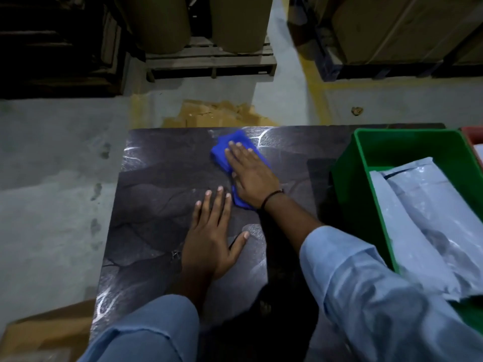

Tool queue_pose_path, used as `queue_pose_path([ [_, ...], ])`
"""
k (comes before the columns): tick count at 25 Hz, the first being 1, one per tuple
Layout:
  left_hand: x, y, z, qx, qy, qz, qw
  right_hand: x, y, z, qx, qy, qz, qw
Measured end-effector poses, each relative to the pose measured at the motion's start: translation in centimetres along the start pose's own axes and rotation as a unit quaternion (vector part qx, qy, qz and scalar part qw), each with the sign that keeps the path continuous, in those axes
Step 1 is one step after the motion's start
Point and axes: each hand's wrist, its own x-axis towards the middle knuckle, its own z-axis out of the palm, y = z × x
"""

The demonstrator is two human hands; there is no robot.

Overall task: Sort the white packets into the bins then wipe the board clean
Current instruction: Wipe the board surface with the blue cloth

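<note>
A dark, marbled board (156, 199) fills the middle of the view. My right hand (251, 173) lies flat with straight fingers on a blue cloth (222, 152), pressing it against the board near its far edge. My left hand (211, 236) rests flat on the board, fingers spread, just below and left of the cloth. A green bin (347, 184) stands on the right side of the board and holds white packets (423, 220). The edge of a red bin (470, 133) shows behind the green one.
A grey concrete floor (52, 165) lies to the left and beyond the board. Flattened cardboard (209, 113) lies past the far edge, another cardboard piece (39, 333) at bottom left. Wooden pallets (209, 61) with large rolls stand at the back.
</note>
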Motion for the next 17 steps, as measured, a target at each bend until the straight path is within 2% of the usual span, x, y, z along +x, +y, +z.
queue_pose_path([
  [1, 0.1, 0.0, -0.1, -0.004, -0.001, -0.002, 1.0, 1.1, 2.3, -0.6, -0.004, 0.029, 0.065, 0.997],
  [3, 0.0, -0.1, -0.2, -0.007, -0.006, -0.006, 1.0, 3.7, 7.0, -2.5, -0.018, 0.026, 0.235, 0.971],
  [5, 0.1, 0.0, -0.2, -0.005, -0.006, -0.008, 1.0, 4.9, 8.5, -3.5, -0.023, 0.018, 0.332, 0.943],
  [7, 0.2, -0.2, -0.3, -0.011, -0.007, -0.008, 1.0, 4.0, 5.1, -2.7, -0.019, 0.032, 0.323, 0.946],
  [10, 0.3, -0.1, -0.1, -0.006, -0.011, -0.013, 1.0, -4.3, -1.9, -0.3, -0.019, 0.027, 0.196, 0.98],
  [11, 0.1, 0.0, -0.2, -0.009, -0.014, -0.011, 1.0, -7.6, -3.0, 0.1, -0.016, 0.018, 0.183, 0.983],
  [13, 0.1, -0.1, -0.3, -0.018, -0.002, -0.006, 1.0, -9.1, -0.8, -0.7, -0.027, 0.043, 0.212, 0.976],
  [17, 0.0, 0.1, -0.5, -0.013, 0.003, -0.001, 1.0, -0.8, 7.4, -4.0, -0.008, 0.024, 0.385, 0.923],
])
